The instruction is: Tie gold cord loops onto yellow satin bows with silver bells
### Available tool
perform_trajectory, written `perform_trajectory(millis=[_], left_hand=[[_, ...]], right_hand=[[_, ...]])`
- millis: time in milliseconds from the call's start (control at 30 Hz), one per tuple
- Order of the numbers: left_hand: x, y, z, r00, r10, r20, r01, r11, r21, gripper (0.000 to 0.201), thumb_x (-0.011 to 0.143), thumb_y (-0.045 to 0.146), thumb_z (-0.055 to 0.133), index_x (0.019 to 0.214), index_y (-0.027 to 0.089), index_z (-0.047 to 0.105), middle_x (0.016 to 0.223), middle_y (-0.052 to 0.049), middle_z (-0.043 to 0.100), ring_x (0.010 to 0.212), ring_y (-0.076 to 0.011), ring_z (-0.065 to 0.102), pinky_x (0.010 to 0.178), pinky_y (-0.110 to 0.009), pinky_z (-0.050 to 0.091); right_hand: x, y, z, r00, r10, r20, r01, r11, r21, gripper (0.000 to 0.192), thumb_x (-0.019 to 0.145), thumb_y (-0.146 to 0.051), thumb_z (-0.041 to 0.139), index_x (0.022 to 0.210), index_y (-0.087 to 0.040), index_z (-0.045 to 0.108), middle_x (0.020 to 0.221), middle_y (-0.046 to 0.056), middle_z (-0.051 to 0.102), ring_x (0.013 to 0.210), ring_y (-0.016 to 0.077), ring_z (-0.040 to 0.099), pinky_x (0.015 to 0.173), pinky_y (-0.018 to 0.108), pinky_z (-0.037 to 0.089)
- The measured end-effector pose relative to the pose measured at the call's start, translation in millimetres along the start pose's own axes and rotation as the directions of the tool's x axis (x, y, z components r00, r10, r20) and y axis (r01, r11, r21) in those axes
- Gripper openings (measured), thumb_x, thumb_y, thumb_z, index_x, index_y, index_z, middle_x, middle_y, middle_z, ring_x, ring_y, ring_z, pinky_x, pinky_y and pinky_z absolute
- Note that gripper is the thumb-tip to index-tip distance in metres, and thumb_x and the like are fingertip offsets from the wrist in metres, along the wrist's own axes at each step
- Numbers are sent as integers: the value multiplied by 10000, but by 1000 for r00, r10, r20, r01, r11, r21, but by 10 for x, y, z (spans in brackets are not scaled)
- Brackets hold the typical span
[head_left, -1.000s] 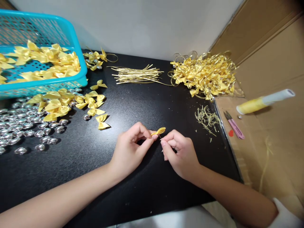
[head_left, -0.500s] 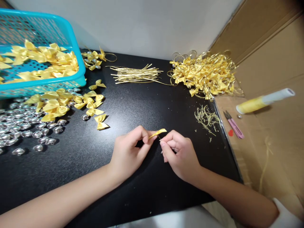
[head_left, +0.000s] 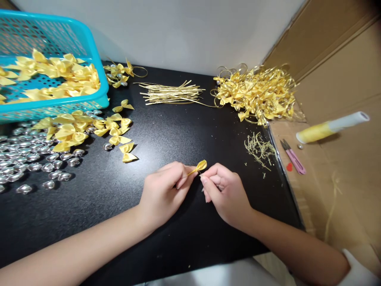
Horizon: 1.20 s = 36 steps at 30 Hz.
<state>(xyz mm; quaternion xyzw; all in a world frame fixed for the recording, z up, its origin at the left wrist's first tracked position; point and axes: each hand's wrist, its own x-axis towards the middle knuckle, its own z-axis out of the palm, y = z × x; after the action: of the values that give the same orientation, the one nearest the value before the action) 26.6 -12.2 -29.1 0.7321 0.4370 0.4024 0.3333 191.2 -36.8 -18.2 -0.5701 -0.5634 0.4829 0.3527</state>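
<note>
While the blue basket [head_left: 103,81] and silver beads [head_left: 35,167] keep their places, the left hand [head_left: 162,190] has its fingers folded tighter than a second ago, pinching a yellow bow [head_left: 202,165] over the black table [head_left: 166,135]. Between the hands, the bow's loop, flatter half a second ago, now looks rounder. Beside it, the right hand [head_left: 228,192], barely shifted, pinches a thin strand [head_left: 200,172] in its fingertips.

The held bow [head_left: 201,165] is bright yellow; the surface [head_left: 166,135] looks black to me, the beads [head_left: 48,185] gleam mirror silver, the wires [head_left: 172,94] metallic gold, the basket [head_left: 94,53] turquoise openwork, the snips [head_left: 295,161] pink-handled.
</note>
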Motion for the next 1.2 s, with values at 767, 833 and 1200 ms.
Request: perform_trajectory(millis=[767,833,1200], left_hand=[[190,-175,-86,936,-56,347,308,606,-733,242,866,158,662,1100,220,645,822,8,608,715,-76,606,662,-168,540],[191,-173,-88,920,-53,388,342,592,-730,246,867,166,667,1103,232,658,804,7,615,703,-82,624,638,-165,549],[177,-160,-58,923,-99,371,364,535,-763,423,786,108,741,1137,322,639,875,18,623,727,-113,663,557,-184,602]], right_hand=[[79,57,-23,995,-46,84,19,955,295,94,883,-216,574,798,-176,575,592,-37,617,513,65,567,489,162,448],[82,54,-25,995,-41,93,10,949,314,91,876,-217,582,794,-176,579,601,-31,631,523,68,581,491,162,457],[92,71,-26,996,-6,94,-25,943,332,114,879,-238,582,780,-182,570,583,-36,620,510,68,569,480,168,439]])
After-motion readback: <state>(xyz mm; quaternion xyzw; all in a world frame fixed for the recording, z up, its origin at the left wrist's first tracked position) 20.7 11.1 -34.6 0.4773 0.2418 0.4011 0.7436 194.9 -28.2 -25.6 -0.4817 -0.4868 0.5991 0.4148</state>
